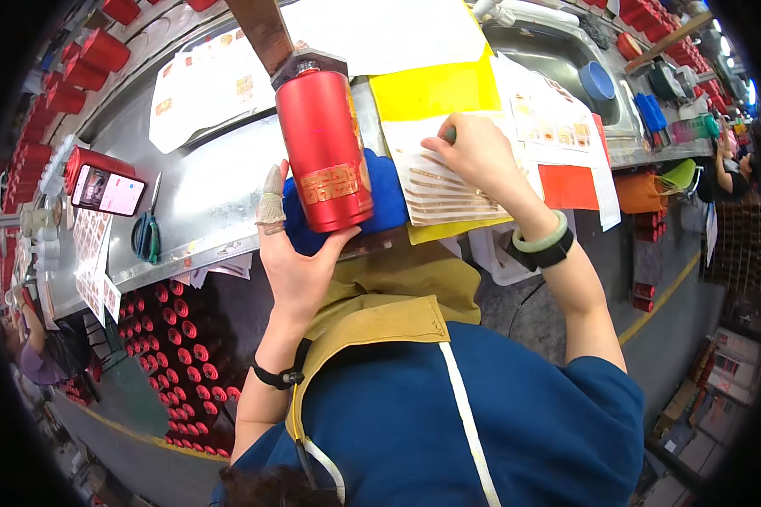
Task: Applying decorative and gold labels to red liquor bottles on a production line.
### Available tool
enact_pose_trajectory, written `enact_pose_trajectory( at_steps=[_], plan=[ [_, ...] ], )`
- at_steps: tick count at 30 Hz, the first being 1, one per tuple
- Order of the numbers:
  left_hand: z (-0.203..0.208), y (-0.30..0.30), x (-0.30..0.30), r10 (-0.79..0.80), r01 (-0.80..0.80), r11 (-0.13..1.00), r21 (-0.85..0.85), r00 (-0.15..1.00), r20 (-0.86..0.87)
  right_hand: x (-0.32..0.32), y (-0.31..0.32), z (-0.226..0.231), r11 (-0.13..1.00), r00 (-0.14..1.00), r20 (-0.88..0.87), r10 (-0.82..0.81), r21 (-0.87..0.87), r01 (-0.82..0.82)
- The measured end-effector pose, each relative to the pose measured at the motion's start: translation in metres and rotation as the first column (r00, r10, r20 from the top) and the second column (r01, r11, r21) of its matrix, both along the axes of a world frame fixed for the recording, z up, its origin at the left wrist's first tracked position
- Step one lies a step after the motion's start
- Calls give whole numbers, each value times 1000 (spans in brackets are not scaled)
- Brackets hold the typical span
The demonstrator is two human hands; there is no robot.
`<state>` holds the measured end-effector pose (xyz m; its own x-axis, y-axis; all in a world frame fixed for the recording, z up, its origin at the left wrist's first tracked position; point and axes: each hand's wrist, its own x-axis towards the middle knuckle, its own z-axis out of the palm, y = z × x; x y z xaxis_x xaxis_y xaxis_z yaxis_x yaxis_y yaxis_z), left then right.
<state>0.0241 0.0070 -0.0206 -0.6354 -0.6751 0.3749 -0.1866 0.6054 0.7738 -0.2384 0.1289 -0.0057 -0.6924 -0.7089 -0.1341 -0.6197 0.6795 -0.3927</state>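
- Bare metal table [190,226] crosses my view on a workshop floor, with rows of red containers [182,338] standing below its left side.
- At far left I see a phone [108,189] leaning on a red container, with scissors [147,232] just beside it near the table's edge. A sweep of the left forearm could, I judge, snag the handles and tip them off.
- Centre-left, the red bottle [313,127] rests over a blue cloth [389,190], base toward the person, neck up against a bracket [262,34]. I would worry about it rolling or sliding: its wall is round, and the cloth could shift under it. A thumb dragged over the gold pattern [331,184] might scuff it.
- My left hand [294,258] is clamped around the bottle's base, thumb at its lower right, covered fingers up its left side, wrist below.
- Further right, the right hand [478,156] hangs over a sheet of gold strips [440,190], elbow out, wrist bent inward, fingers curled. I cannot tell whether the fingertips meet or pinch anything. Thin strips could tear or fold if pulled unevenly.
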Motion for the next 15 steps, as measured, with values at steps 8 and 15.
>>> enact_pose_trajectory(
  at_steps=[8,15],
  plan=[
    [0,0,1,39,-46,994,97,997,71,-14,-3,-23,999,999,3,48,-9,-48],
    [1,-2,-1,35,-46,995,86,992,119,-15,-2,-19,1000,1000,21,24,8,-24]
  ],
)
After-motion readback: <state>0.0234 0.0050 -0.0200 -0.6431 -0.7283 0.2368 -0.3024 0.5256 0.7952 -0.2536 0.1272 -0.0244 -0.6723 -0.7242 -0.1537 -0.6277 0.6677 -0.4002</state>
